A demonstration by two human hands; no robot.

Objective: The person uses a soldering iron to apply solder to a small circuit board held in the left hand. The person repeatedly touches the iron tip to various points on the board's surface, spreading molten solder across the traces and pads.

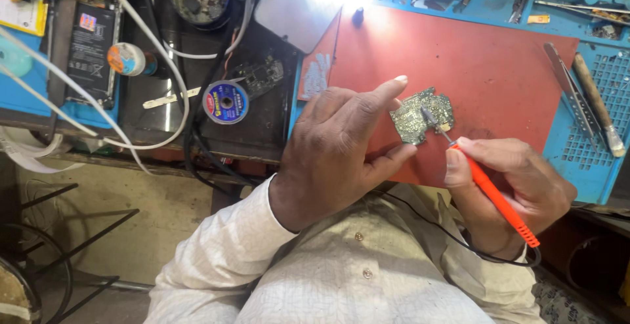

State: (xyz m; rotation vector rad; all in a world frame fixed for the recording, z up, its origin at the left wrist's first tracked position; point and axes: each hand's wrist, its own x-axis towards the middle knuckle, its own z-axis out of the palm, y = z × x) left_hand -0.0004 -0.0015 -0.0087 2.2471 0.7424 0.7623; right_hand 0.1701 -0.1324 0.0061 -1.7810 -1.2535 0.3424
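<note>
A blue solder-wire spool (226,101) lies well left on the dark bench. The left hand (341,147), fingers spread and gripping nothing, pins the small circuit board (423,115) on the red mat (485,61). The right hand (508,189) is closed around an orange-handled soldering iron (489,189), tip on the board: soldering looks underway, needing a steady tip. Tweezers (571,91) and a brush (597,104) lie right, nothing obstructing.

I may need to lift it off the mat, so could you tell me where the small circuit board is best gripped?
Probably by its thin outer edges, pinched from the far side: the circuit board lies flat on the red mat, with the left hand at its near-left edge and the soldering iron touching its top.
</note>
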